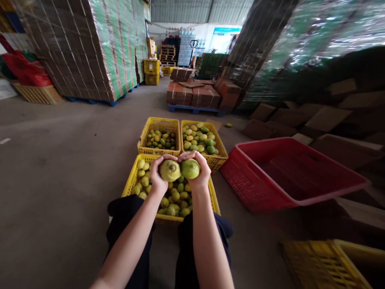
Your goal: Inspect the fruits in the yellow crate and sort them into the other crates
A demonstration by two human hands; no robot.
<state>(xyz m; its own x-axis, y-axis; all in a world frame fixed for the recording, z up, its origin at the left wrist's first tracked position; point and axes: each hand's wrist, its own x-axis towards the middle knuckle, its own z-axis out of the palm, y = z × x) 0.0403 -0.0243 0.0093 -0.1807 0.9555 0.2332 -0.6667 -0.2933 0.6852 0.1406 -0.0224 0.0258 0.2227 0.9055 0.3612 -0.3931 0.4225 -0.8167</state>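
My left hand (158,176) is wrapped round a yellow-green lemon (170,170), its stubby end turned up toward me. Side by side with it, my right hand (202,170) grips a greener lemon (190,168). Both hands are close together, fingertips almost meeting, above a large yellow crate (130,176) of yellow and green lemons (175,196) between my knees. Behind it stand two more yellow crates: the left crate (141,138) is partly filled with small lemons (161,139), the right crate (221,144) with yellow and green ones (200,136).
To the right sits a red crate (240,172), with a yellow crate (313,261) nearer me. Flattened cardboard (325,114) is heaped beyond. Brown cartons (192,96) rest on a blue pallet (195,110) ahead. Wrapped stacks tower on both sides. One lemon (228,125) lies on the floor.
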